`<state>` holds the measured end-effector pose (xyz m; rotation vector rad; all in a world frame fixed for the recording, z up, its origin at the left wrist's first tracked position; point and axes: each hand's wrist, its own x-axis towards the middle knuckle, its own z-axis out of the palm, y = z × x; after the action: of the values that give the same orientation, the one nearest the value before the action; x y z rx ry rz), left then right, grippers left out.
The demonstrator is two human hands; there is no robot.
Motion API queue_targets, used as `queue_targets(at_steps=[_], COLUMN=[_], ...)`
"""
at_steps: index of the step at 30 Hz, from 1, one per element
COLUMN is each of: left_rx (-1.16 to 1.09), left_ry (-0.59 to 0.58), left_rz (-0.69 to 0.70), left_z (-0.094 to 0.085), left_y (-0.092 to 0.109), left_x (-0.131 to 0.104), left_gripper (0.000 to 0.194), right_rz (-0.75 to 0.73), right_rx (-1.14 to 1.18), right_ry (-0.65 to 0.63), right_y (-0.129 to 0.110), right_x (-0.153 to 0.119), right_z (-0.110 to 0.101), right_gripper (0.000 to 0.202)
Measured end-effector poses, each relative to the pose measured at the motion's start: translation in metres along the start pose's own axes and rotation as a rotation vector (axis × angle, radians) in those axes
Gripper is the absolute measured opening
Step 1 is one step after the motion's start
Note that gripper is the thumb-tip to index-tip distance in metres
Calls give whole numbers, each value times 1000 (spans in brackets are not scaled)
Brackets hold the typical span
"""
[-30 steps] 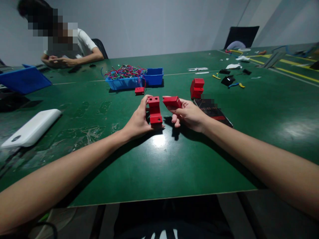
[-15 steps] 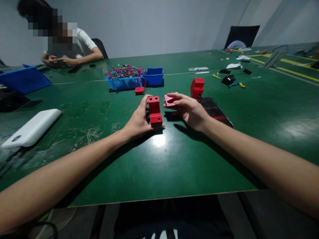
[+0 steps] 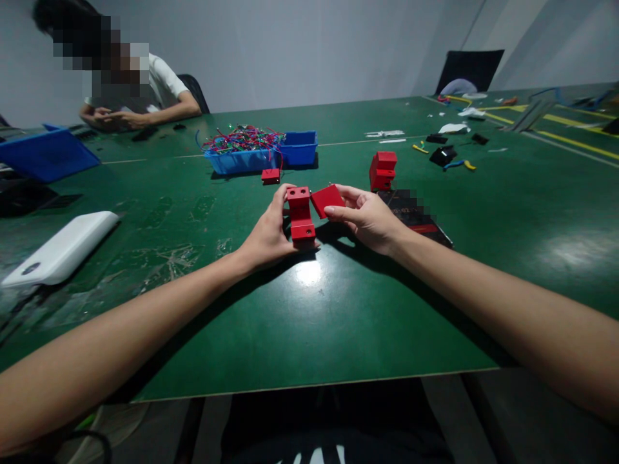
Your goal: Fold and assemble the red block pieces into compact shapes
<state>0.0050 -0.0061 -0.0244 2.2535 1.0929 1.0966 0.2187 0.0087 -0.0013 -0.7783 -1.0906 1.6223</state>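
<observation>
My left hand (image 3: 268, 231) is closed around a red stepped block (image 3: 300, 216) with two round holes in its top and one lower down, held upright over the green table. Between the thumb and fingers of my right hand (image 3: 370, 219) is a flat-faced red block (image 3: 327, 200), tilted, its left edge right beside the stepped block. Whether the two touch I cannot tell. Behind my right hand stands another red stepped block (image 3: 383, 170), next to a dark phone-like slab (image 3: 420, 219) partly covered by that hand.
A light-blue bin (image 3: 236, 162) heaped with coloured wires stands beside a dark-blue bin (image 3: 300, 151), a small red block (image 3: 271, 176) before them. At left lie a white power bank (image 3: 62, 248) and a tilted blue bin (image 3: 48, 154). Pliers (image 3: 459, 165) lie right. Another person (image 3: 140, 90) sits across.
My right hand has turned the red block so its broad flat face shows, and brought it slightly left toward the stepped block. My left hand has stayed still.
</observation>
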Motion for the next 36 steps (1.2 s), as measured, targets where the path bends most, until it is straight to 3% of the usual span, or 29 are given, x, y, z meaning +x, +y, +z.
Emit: queue_targets(at_steps=[4,16,36], left_rx=[0,25,31], left_ry=[0,-1,-1], left_rz=[-18,-4,-21], left_z=[0,0,0], left_y=[0,-1,-2], left_x=[-1,0,-1], left_gripper=[113,111,114], right_rz=[-45,-33,49], right_rx=[-110,-70,-212], right_ry=[1,15,61], right_y=[2,-1,-2], right_x=[3,3,0], right_z=[-4,-3,-2], right_gripper=[37,36,39])
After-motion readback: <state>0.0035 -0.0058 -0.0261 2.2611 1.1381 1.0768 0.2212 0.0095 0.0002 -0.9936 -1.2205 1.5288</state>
